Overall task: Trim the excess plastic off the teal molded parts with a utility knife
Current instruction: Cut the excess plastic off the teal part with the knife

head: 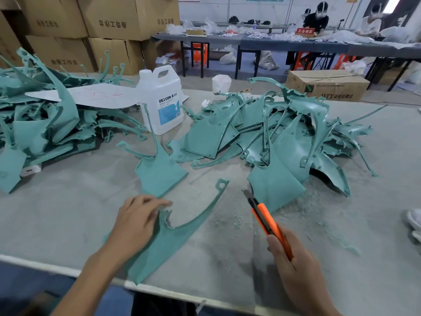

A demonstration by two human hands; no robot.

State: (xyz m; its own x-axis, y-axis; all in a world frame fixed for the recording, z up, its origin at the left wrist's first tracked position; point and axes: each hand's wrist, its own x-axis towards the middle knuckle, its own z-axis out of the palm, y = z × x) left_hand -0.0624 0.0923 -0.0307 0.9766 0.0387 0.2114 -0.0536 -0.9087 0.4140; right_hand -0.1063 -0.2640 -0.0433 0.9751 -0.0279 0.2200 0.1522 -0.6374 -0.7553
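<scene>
A teal molded part [173,238] with a long curved arm lies flat near the table's front edge. My left hand [136,222] rests on its left side, fingers spread and fairly straight. My right hand [293,263] grips an orange utility knife [265,217]; its blade is out and points up and left, a little right of the part and not touching it. Another teal part [159,172] stands just beyond my left hand.
Piles of teal parts lie at the left [41,124] and at the right [280,135]. A white DEXCON jug [163,101] stands between them, beside a white sheet [91,95]. Plastic shavings [237,222] litter the grey table [68,213]. Cardboard boxes [91,30] and people at tables are behind.
</scene>
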